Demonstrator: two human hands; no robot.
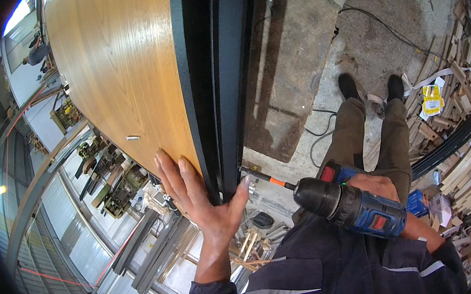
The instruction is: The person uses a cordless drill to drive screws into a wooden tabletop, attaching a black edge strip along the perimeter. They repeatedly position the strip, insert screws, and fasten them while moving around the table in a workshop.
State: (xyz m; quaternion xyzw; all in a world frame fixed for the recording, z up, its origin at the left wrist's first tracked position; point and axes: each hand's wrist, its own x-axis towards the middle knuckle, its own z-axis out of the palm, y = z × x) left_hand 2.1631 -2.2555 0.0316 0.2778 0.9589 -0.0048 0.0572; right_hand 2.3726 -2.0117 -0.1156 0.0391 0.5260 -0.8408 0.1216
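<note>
Indoors, a left hand [208, 210] spreads loose and unclenched at the edge of a wood panel [124, 72], fingers on its face, thumb reaching across the dark frame [231, 78]. To the right of those fingers, the right hand [378, 186] grasps a blue drill [362, 208]. The bit [265, 177] lies roughly crosswise to the frame, its tip just beside the left thumb; whether it touches the frame cannot be told. From that thumb, the frame's length runs ahead. A metal pin [132, 138] lies just beyond the left fingertips.
</note>
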